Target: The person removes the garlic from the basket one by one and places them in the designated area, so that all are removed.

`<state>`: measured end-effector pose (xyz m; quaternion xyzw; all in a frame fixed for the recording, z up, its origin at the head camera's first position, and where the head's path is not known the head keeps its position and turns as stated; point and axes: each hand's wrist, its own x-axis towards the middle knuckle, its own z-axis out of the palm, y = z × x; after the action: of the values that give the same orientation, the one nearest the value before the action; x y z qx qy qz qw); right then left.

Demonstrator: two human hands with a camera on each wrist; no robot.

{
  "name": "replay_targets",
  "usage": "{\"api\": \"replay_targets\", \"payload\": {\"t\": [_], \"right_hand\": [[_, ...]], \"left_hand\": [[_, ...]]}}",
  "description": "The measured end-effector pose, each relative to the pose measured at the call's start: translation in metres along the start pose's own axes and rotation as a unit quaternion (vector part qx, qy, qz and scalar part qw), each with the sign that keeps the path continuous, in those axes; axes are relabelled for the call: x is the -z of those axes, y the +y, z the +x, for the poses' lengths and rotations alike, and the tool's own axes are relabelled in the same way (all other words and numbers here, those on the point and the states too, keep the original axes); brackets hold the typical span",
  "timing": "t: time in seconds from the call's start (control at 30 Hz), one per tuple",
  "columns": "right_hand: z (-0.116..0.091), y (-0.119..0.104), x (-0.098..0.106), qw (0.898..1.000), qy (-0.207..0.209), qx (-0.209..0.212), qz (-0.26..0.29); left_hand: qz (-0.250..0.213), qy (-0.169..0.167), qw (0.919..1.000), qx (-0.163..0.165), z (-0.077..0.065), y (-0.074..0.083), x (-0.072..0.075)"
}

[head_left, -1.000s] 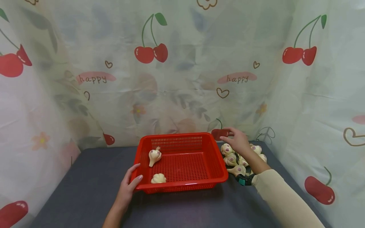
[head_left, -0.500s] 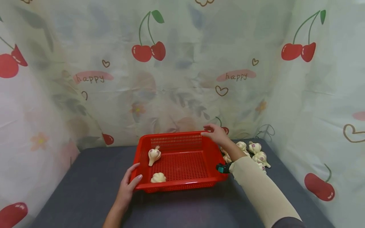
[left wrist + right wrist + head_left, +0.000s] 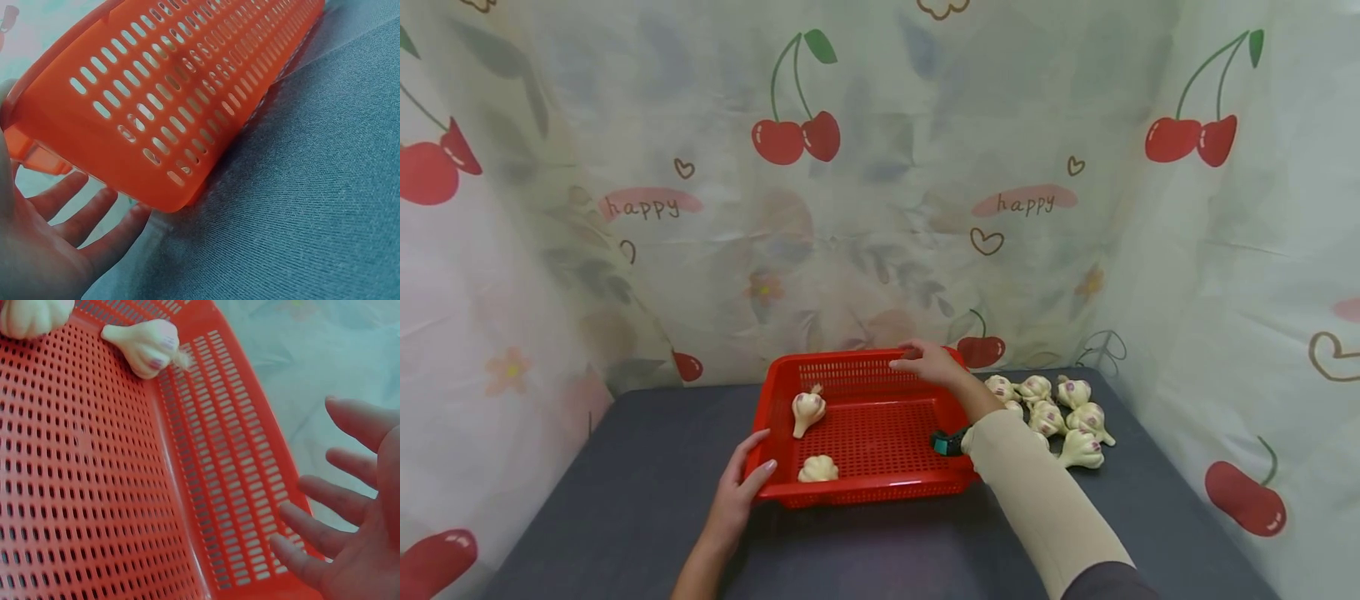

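Note:
A red plastic basket with slotted walls stands on the dark cloth. My left hand holds its left end, thumb over the rim and fingers against the outside in the left wrist view. Inside lie two garlic bulbs, one by the left wall with its roots toward the back, the other near the front wall. My right hand hovers over the back right part of the basket, fingers spread and nothing in them. In the right wrist view its fingertips overlap the back wall's rim.
Several garlic bulbs lie in a group on the dark table cloth, right of the basket and partly behind my right sleeve. A cherry-printed curtain encloses the back and both sides.
My right hand has moved left, from above the garlic group to over the basket's back right part, uncovering several bulbs. My left hand and the basket have stayed put.

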<state>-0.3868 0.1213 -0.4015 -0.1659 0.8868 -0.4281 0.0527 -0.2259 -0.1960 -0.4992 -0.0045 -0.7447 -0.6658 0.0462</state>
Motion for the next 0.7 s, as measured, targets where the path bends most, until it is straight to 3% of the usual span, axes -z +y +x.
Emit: {"api": "replay_targets", "payload": {"t": [0.17,0.33,0.7], "right_hand": [[0.007,-0.001,-0.018,0.999,-0.041,-0.012,0.003],[0.013,-0.007,-0.037,0.998,-0.052,-0.014,0.017],[0.021,-0.026,-0.066,0.993,-0.109,0.014,0.034]], "left_hand": [[-0.005,-0.001,1.0000,0.004,-0.001,-0.001,0.000],[-0.014,-0.002,0.9999,0.000,-0.002,-0.002,0.001],[-0.017,-0.001,0.9998,0.002,-0.001,0.001,0.001]]}}
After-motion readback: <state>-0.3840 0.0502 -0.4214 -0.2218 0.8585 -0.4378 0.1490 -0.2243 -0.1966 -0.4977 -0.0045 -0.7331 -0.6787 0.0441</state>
